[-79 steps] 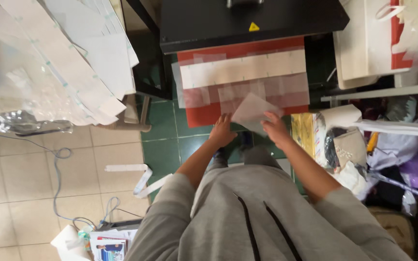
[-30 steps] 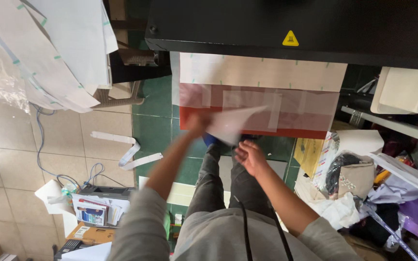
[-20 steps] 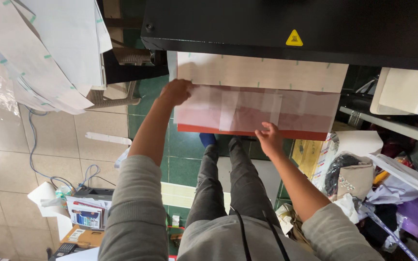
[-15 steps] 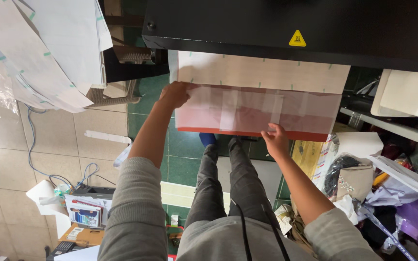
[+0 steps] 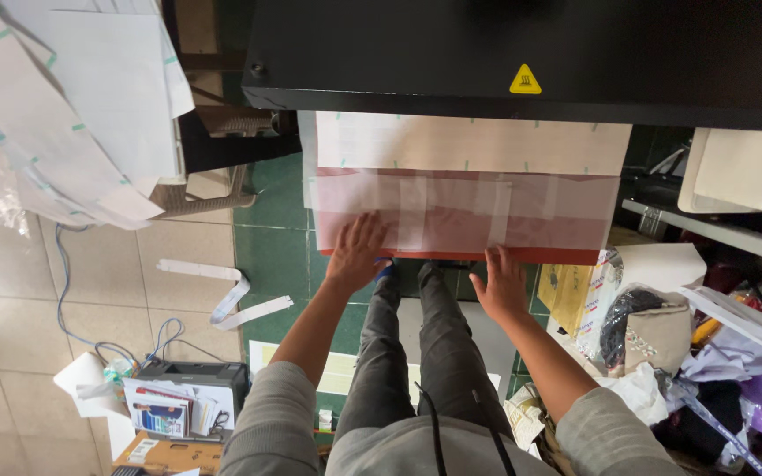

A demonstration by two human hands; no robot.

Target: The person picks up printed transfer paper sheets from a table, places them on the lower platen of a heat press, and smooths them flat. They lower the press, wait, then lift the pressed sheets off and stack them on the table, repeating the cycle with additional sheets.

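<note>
At the far left, a stack of white sheets with green tape tabs (image 5: pixel 72 115) hangs over the tiled floor (image 5: pixel 19 291), and lower down a small printer heaped with papers (image 5: pixel 189 392) sits on the floor beside a loose grey cable (image 5: pixel 63 291). A strip of white paper (image 5: pixel 231 295) lies on the tiles nearer the middle.

The left hand (image 5: pixel 356 251) lies flat with fingers spread, palm down, on the near left corner of the translucent sheet (image 5: pixel 465 211) — it grips nothing, only presses. That sheet covers the red lower platen (image 5: pixel 451 256) of the heat press, reaching across most of its width from left edge to right edge; paler rectangles show through it near the centre. Behind it, toward the back edge of the platen, a cream paper with small green tape marks (image 5: pixel 474 144) runs under the black upper plate (image 5: pixel 522 53), which carries a yellow warning triangle.

The right hand (image 5: pixel 503 284) rests open at the near edge of the platen, right of centre, fingers loosely spread with the tips on the front edge of the translucent sheet — holding nothing.

To the right, past the platen's right edge, lies a clutter of bags and wrappings (image 5: pixel 654 326), with a white shelf edge (image 5: pixel 716 231) above them.
</note>
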